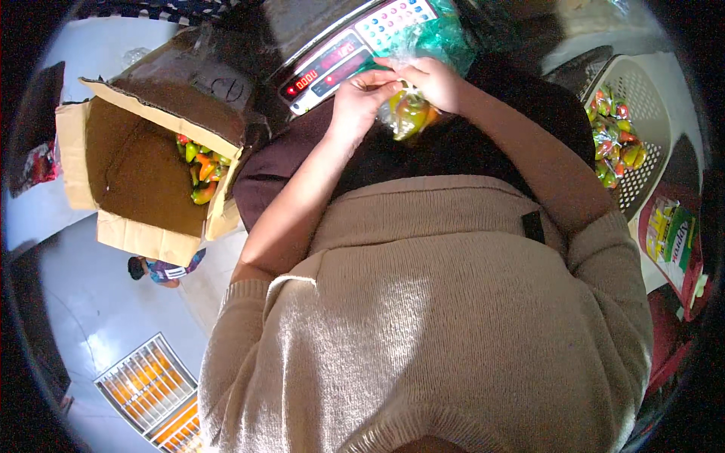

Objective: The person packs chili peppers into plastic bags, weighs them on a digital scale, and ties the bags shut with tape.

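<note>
Both hands meet over my lap at the gathered neck of a small clear plastic bag (411, 117) filled with green, yellow and orange peppers. My left hand (360, 98) pinches the bag's neck from the left. From the right, my right hand (434, 81) closes its fingers round the same twisted top, and the filled part hangs below. Just beyond the hands is a digital scale (332, 69) with a lit red display and a keypad. Crumpled green-tinted clear plastic (445, 38) lies beside the scale's keypad.
An open cardboard box (140, 143) at left holds loose peppers (202, 170). A pale perforated basket (648, 113) at right contains bagged peppers (613, 143). Below it sits a printed plastic package (668, 238). Another person (168, 270) is at lower left, near a white barred grille (147, 385).
</note>
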### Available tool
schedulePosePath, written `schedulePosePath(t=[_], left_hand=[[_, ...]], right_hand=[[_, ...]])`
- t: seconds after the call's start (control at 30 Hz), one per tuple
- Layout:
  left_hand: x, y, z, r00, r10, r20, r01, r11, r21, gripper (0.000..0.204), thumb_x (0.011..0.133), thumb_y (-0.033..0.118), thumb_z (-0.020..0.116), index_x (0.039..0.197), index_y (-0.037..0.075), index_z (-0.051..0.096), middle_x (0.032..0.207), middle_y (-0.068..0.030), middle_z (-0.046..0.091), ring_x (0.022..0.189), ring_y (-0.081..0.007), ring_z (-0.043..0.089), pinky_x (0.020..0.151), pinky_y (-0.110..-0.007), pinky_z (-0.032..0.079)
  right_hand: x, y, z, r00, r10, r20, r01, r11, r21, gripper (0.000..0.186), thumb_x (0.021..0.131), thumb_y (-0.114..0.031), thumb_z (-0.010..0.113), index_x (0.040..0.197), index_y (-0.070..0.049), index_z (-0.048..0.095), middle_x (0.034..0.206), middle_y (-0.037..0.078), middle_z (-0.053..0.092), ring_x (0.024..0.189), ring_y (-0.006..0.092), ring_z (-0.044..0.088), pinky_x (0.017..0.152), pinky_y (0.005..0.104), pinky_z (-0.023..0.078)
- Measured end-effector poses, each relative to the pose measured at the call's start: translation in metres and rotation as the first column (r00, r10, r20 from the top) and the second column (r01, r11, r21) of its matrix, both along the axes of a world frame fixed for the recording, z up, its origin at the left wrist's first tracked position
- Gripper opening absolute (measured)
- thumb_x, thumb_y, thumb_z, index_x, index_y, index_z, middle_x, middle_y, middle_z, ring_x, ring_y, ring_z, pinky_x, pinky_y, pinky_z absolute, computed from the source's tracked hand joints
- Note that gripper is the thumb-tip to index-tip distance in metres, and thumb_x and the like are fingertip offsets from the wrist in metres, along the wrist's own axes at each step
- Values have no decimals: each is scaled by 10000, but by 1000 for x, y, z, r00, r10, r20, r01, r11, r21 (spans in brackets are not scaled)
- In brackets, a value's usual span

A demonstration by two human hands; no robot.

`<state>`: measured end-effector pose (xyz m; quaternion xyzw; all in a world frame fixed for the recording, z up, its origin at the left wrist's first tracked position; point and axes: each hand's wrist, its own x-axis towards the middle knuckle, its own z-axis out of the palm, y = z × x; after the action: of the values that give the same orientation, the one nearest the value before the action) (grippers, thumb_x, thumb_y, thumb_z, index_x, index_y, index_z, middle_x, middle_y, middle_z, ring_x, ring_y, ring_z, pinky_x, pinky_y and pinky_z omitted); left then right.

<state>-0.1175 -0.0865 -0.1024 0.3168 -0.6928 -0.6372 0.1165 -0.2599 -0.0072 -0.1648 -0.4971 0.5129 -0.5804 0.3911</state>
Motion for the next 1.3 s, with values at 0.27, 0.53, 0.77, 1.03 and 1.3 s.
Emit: schedulePosePath(t=[0.27, 0.53, 0.77, 1.03, 1.3], left_hand=[[-8, 6, 2, 976, -201, 80, 215, 946, -244, 159, 851, 108, 586, 972, 29, 652, 975, -28, 623, 915, -113, 559, 867, -265, 414], [3, -17, -11, 910, -386, 150, 404, 750, -523, 203, 858, 116, 533, 1006, 15, 628, 1114, -87, 538, 1106, -212, 477, 974, -302, 332], [-7, 2, -10, 969, -221, -113, 169, 922, -349, 201, 801, 207, 668, 906, 36, 669, 1000, -53, 591, 990, -192, 530, 895, -304, 385], [8, -18, -5, 957, -275, 96, 186, 326, -927, 260, 717, 289, 666, 929, 141, 646, 1121, -27, 537, 1130, -255, 441, 1000, -521, 180], [-8, -5, -27, 925, -324, 200, 251, 124, -960, 467, 783, 341, 574, 1200, 137, 522, 1230, -59, 506, 1234, -252, 387, 1037, -557, 83]], right_hand=[[-2, -6, 1, 890, 254, 379, -249, 966, -61, 440, 989, -231, 307, 1319, 48, 391, 1307, 94, 474, 1122, 153, 497, 1017, 290, 335], [0, -6, -7, 975, -7, 222, 7, 1000, -1, 411, 969, -289, 359, 1222, -22, 542, 968, 67, 659, 796, 105, 584, 741, 240, 462], [11, 4, 41, 981, 0, 192, 24, 992, -122, 433, 962, -318, 331, 1174, -31, 576, 944, 108, 664, 817, 164, 614, 823, 287, 452], [21, 32, 92, 993, 24, -114, -38, 993, -115, 376, 940, -272, 411, 780, -24, 644, 726, 101, 628, 724, 151, 613, 676, 287, 481], [39, 25, 102, 980, -201, 10, 198, 958, -209, 160, 869, -120, 554, 759, -6, 579, 663, 93, 588, 566, 173, 570, 584, 302, 467]])
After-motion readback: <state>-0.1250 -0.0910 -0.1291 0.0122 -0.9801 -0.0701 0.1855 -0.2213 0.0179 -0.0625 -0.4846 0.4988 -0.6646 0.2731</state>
